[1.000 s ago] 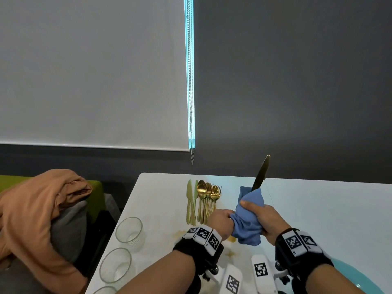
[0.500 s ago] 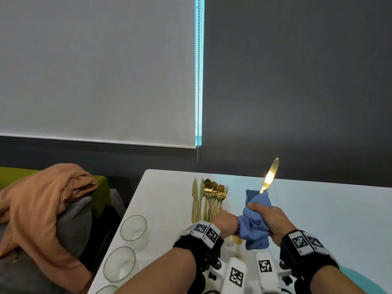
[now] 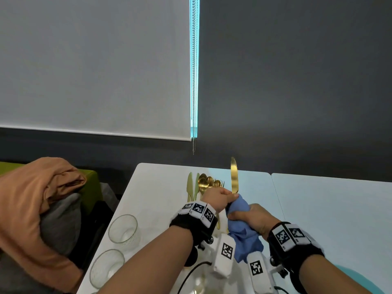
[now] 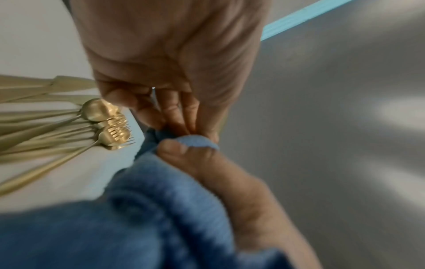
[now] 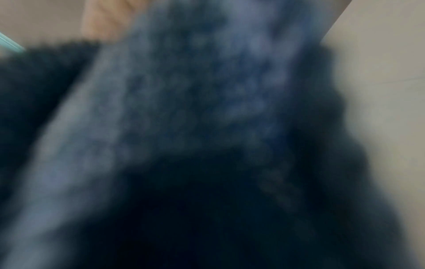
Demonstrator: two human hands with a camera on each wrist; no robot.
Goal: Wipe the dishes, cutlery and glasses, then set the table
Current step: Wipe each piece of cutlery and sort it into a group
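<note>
- Your left hand [image 3: 216, 198] is curled around the gold knife [image 3: 234, 177] near the base of the blade; the blade stands nearly upright above your fist, tip toward the dark wall [image 3: 297, 81].
- In the left wrist view the fingers [image 4: 174, 109] of that hand are pressed together and bent inward, meeting the top fold of the cloth.
- Your right hand [image 3: 252, 219] is clenched around the blue cloth [image 3: 241, 228], just below and touching the left hand; the cloth bunches upward to the knife and hangs down below your fist.
- The knife's handle is hidden by hand and cloth; it probably sits inside the cloth, but this cannot be confirmed.
- The right wrist view is badly blurred: only blue cloth [image 5: 184, 91] close to the lens and a dark mass beneath are readable. That view does not show your right fingers.
- The remaining gold cutlery [image 3: 203, 185] lies in a row on the white table [image 3: 161, 187], just beyond your left hand: two knives at the left, then spoons, then forks.
- Two clear glasses [image 3: 123, 229] stand near the table's left edge, well apart from the cutlery, one nearer you [image 3: 107, 267].
- A teal plate [image 3: 360, 276] shows at the lower right, partly hidden by your right forearm.
- An orange garment [image 3: 36, 200] is heaped over grey fabric on the green seat [image 3: 93, 183] left of the table.
- A pale roller blind [image 3: 95, 64] hangs behind, with its bead chain [image 3: 193, 81] at its right edge.
</note>
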